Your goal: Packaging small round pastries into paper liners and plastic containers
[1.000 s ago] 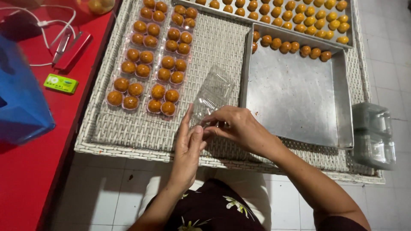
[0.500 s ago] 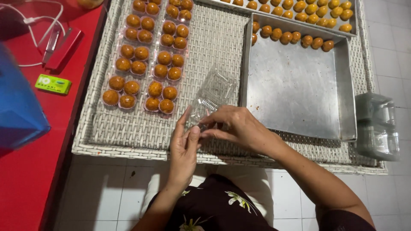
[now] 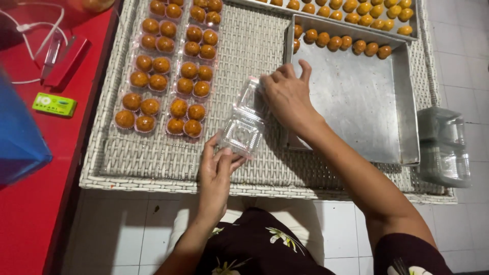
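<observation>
A: While both hands are at frame centre, where does the clear plastic clamshell container sit?

B: On the white woven tray, just left of the metal baking tray. The left hand pinches its near corner between thumb and fingers. The right hand rests on its upper lid, fingers spread.

A: Surrounding surface?

B: Filled containers of orange-brown round pastries occupy the woven tray's upper left. More pastries line the metal tray's far edge. A red tabletop fills the left of the frame, carrying a green packet and a white cable. A stack of empty clear containers stands at right. White floor tiles lie below.
</observation>
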